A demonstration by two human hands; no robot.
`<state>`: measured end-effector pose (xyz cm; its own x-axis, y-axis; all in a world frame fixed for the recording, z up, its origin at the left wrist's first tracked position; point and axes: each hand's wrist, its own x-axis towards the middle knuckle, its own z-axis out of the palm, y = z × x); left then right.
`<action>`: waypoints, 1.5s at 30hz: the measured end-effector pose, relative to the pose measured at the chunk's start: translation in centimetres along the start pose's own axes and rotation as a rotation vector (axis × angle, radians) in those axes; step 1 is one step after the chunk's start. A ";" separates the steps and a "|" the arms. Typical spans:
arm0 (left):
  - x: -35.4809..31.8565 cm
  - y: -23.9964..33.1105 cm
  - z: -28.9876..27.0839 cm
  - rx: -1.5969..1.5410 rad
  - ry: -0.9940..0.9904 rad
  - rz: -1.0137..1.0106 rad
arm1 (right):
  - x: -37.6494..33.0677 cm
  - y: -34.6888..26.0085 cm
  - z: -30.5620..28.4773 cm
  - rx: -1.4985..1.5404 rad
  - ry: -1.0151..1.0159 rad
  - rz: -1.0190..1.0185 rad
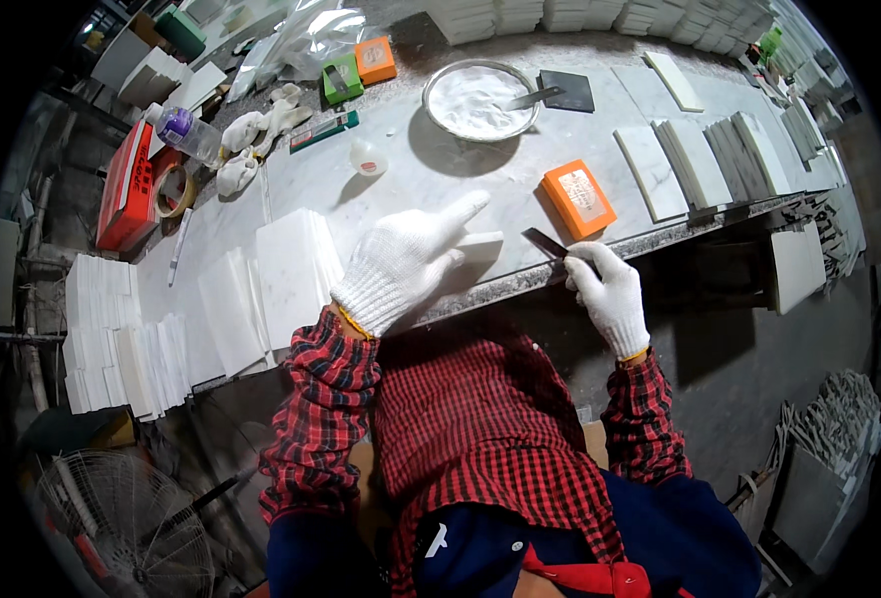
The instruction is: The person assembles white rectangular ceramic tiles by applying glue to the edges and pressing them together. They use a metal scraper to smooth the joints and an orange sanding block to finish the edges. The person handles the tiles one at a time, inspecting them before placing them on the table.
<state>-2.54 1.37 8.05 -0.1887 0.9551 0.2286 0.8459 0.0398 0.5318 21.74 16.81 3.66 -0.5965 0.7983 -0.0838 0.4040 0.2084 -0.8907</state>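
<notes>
My left hand (401, 261), in a white knit glove, is over the front of the marble-topped bench with its index finger stretched out. A small white stone strip (481, 239) sticks out from between its fingers and thumb. To the right, at the bench edge, my gloved right hand (608, 296) pinches a thin dark scraper blade (544, 242) that points toward the left. Just beyond the blade lies an orange box (578, 199). Farther back stands a metal bowl (428, 112) of white powder (475, 98), with a spatula (533, 98) resting in it and over a dark square plate (569, 92).
White tiles (100, 329) stand in rows at the left, and more tiles (695, 164) at the right. A small squeeze bottle (369, 157), a green box (342, 80), a plastic bottle (186, 133) and a tape roll (172, 191) lie left of the bowl. A fan (132, 523) stands below.
</notes>
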 end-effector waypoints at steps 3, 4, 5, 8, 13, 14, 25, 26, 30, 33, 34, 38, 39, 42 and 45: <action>-0.4 -0.1 0.7 0.016 -0.014 -0.081 | 0.8 -2.0 -1.2 0.265 -0.108 0.127; -0.7 -0.3 1.2 0.051 -0.019 -0.089 | 1.3 -2.8 -1.7 0.278 -0.157 0.121; -0.7 -0.5 1.6 0.085 -0.027 -0.095 | 1.8 -3.6 -2.2 0.293 -0.202 0.116; -0.8 -0.7 1.5 0.227 -0.054 -0.064 | 4.5 -5.7 -2.9 0.146 -0.376 0.043; -0.8 -1.3 1.1 0.267 -0.142 -0.101 | 8.9 -7.4 -1.6 -0.201 -0.552 -0.198; -0.8 -1.5 1.3 0.262 -0.162 -0.097 | 9.5 -7.2 -1.0 -0.214 -0.570 -0.256; -0.9 -1.2 1.4 0.303 -0.105 -0.069 | 11.9 -6.2 1.5 -0.200 -0.747 -0.441; -0.9 -1.1 1.3 0.301 -0.110 -0.072 | 11.9 -6.1 1.4 -0.186 -0.750 -0.461; -0.8 -1.4 1.6 0.296 -0.106 -0.074 | 10.7 -6.2 1.2 -0.223 -0.640 -0.483; -0.9 -1.2 1.5 0.294 -0.104 -0.086 | 9.7 -6.3 1.1 -0.224 -0.588 -0.479; -0.9 -1.2 1.5 0.299 -0.108 -0.093 | 9.5 -6.3 1.0 -0.224 -0.581 -0.478; -0.9 -1.1 1.5 0.305 -0.110 -0.107 | 9.2 -6.1 1.1 -0.224 -0.571 -0.433; -1.0 -1.1 1.5 0.304 -0.116 -0.108 | 9.0 -6.1 1.2 -0.232 -0.568 -0.428; -0.8 -1.5 1.8 0.295 -0.124 -0.100 | 8.2 -5.8 1.5 -0.232 -0.561 -0.480; -1.0 -1.9 2.1 0.317 -0.136 -0.108 | 7.2 -6.0 1.8 -0.192 -0.504 -0.493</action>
<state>-2.93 0.96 5.13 -0.2354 0.9699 0.0627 0.9414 0.2115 0.2627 13.80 20.29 7.59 -0.9687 0.2381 0.0701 0.0926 0.6087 -0.7880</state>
